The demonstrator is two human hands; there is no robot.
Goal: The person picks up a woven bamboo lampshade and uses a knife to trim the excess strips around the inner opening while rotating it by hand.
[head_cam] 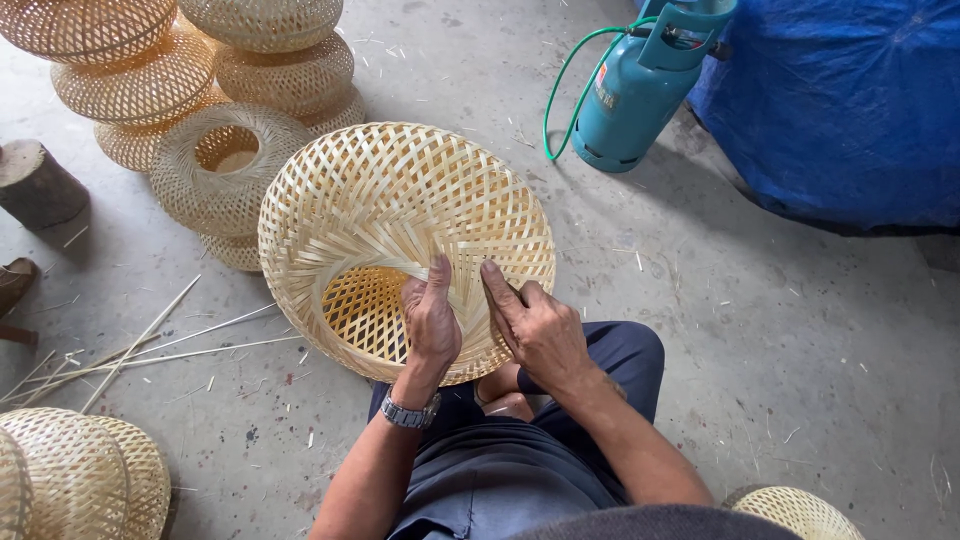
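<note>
A round woven bamboo basket (380,195) rests tilted against my knees, its open rim facing left. My left hand (431,318) presses on the near side of the weave, thumb up along the strips, with a watch on that wrist. My right hand (535,325) lies just to the right of it, fingers bent against the same patch of weave near the rim. Both hands touch the basket close together. I cannot tell if either hand pinches a single strip.
Stacks of finished woven baskets (200,80) stand at the top left, more at the bottom left (80,470) and bottom right (795,512). Loose bamboo strips (150,345) lie on the concrete floor. A teal gas cylinder (635,95) with green hose and a blue tarp (850,100) sit at the top right. A wood log (35,180) lies at the left.
</note>
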